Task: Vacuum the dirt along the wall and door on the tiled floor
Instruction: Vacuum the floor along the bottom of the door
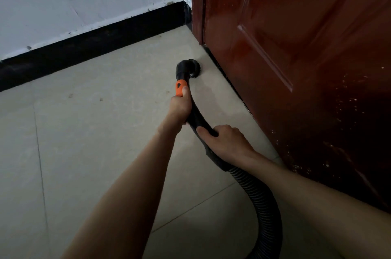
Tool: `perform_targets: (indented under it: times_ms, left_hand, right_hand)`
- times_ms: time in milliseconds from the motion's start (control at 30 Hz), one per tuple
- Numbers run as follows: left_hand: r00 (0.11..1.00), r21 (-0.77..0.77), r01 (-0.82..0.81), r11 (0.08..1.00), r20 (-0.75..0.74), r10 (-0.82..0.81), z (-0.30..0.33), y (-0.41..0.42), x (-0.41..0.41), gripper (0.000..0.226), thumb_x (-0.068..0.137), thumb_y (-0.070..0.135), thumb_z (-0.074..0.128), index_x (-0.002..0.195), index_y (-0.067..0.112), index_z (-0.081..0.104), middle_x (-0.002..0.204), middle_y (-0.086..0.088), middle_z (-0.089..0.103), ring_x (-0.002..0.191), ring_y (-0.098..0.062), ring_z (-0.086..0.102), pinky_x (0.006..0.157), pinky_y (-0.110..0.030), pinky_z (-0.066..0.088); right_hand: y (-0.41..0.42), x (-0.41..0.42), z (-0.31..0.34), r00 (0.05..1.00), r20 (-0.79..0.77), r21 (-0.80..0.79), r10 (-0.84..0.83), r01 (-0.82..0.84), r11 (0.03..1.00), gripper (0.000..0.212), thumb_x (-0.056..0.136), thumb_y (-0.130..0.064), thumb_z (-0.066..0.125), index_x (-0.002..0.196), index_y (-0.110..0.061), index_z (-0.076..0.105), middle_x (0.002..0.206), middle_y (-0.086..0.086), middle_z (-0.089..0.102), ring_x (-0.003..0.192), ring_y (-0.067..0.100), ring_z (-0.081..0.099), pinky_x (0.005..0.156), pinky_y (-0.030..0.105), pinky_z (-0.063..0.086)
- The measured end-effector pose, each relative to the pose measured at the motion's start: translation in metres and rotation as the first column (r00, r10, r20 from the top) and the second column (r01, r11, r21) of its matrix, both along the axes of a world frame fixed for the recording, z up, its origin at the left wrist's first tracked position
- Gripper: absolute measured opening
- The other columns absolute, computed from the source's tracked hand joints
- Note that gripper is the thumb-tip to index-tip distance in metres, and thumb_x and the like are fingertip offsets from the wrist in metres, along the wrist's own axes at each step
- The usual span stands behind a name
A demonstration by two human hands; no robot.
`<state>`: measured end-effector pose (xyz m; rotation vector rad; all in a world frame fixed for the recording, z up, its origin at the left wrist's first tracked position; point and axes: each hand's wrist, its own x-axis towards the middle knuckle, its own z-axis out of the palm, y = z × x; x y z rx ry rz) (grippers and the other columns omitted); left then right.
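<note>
Both hands — left hand (pixel 178 106), right hand (pixel 225 142) — are wrapped around the vacuum handle (pixel 195 118); the nozzle (pixel 190 68) works near the door (pixel 296 68) — next, sliding it along this edge.

Reddish-brown door (pixel 296 68), beige tiles (pixel 84 131) (black skirting (pixel 84 47))

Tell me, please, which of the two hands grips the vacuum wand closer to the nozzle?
The left hand, just below the orange collar; the right hand holds farther back, nearer the ribbed hose.
</note>
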<state>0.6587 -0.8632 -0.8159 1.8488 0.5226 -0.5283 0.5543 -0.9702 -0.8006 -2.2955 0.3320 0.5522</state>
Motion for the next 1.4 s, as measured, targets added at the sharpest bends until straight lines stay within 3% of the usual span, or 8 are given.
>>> perform_targets:
  times_ms: [133,400,567,700,833,1100,1300,1400]
  left_hand:
    - [0.999,0.045,0.042,0.998,0.010,-0.043,0.006,0.004,0.024,0.052,0.096,0.056,0.024,0.102,0.008,0.044,0.077,-0.007,0.050,0.065,-0.020,0.053,0.056,-0.026,0.044]
    - [0.998,-0.060,-0.049,0.997,-0.036,0.047,0.001,0.030,0.021,0.045,0.094,0.050,0.035,0.104,0.008,0.047,0.086,-0.006,0.055,0.075,-0.020,0.056,0.058,-0.028,0.046]
    - [0.991,-0.231,-0.106,0.967,-0.108,0.083,0.001,0.051,0.001,0.028,0.096,0.037,0.039,0.084,0.013,0.047,0.072,-0.006,0.055,0.066,-0.018,0.058,0.062,-0.029,0.049]
    - [0.992,-0.223,-0.069,0.973,-0.119,0.043,0.001,0.046,-0.023,0.038,0.099,0.043,0.034,0.080,0.013,0.047,0.073,-0.008,0.056,0.069,-0.020,0.057,0.073,-0.035,0.050]
    - [0.989,-0.202,0.025,0.979,-0.136,-0.053,-0.001,0.025,-0.046,0.042,0.099,0.046,0.031,0.087,0.010,0.049,0.090,-0.013,0.054,0.087,-0.027,0.053,0.095,-0.046,0.045]
    - [0.987,-0.305,0.052,0.951,-0.130,-0.096,0.012,-0.020,-0.062,0.044,0.099,0.045,0.034,0.110,0.006,0.049,0.085,-0.008,0.054,0.072,-0.018,0.053,0.065,-0.028,0.045]
    - [0.981,-0.478,0.053,0.877,-0.139,-0.135,0.024,-0.023,-0.067,0.041,0.099,0.034,0.044,0.111,-0.006,0.050,0.099,-0.015,0.059,0.082,-0.023,0.061,0.079,-0.032,0.052]
    - [0.978,-0.502,0.027,0.864,-0.165,-0.126,0.027,-0.012,-0.067,0.042,0.097,0.032,0.049,0.114,-0.006,0.052,0.103,-0.017,0.060,0.080,-0.022,0.062,0.082,-0.032,0.053]
  right_hand:
    - [0.009,0.019,-0.004,0.999,0.038,-0.027,-0.024,0.025,0.999,0.050,0.092,-0.067,0.040,0.069,-0.023,0.046,0.077,0.002,0.061,0.073,0.022,0.060,0.059,0.031,0.040]
    - [0.017,0.012,-0.008,0.997,0.069,0.052,0.033,-0.037,0.998,0.047,0.089,-0.063,0.050,0.063,-0.024,0.047,0.062,-0.005,0.056,0.059,0.013,0.054,0.050,0.028,0.035]
    - [0.016,-0.028,-0.010,0.993,0.007,0.092,0.116,-0.116,0.989,0.042,0.089,-0.063,0.048,0.069,-0.026,0.048,0.067,-0.004,0.059,0.062,0.014,0.057,0.052,0.026,0.038]
    - [0.012,-0.046,0.000,0.987,-0.057,0.084,0.152,-0.147,0.986,0.042,0.092,-0.064,0.045,0.073,-0.027,0.048,0.076,-0.001,0.063,0.073,0.018,0.063,0.059,0.028,0.045]
    - [0.008,-0.063,0.008,0.988,-0.056,-0.047,0.144,-0.146,0.988,0.044,0.094,-0.066,0.040,0.083,-0.023,0.046,0.074,-0.004,0.055,0.064,0.011,0.054,0.052,0.026,0.037]
    - [-0.012,-0.073,0.007,0.997,0.048,-0.273,0.052,-0.037,0.961,0.044,0.098,-0.061,0.032,0.094,-0.018,0.042,0.069,-0.005,0.044,0.055,0.009,0.042,0.048,0.029,0.027]
    - [-0.029,-0.057,0.001,0.996,0.050,-0.178,-0.074,0.082,0.981,0.051,0.096,-0.064,0.034,0.095,-0.015,0.049,0.072,0.000,0.053,0.062,0.017,0.053,0.050,0.028,0.034]
    - [-0.026,-0.053,0.002,0.998,0.014,-0.100,-0.061,0.062,0.993,0.054,0.096,-0.063,0.035,0.098,-0.012,0.053,0.080,0.006,0.064,0.070,0.022,0.063,0.059,0.033,0.050]
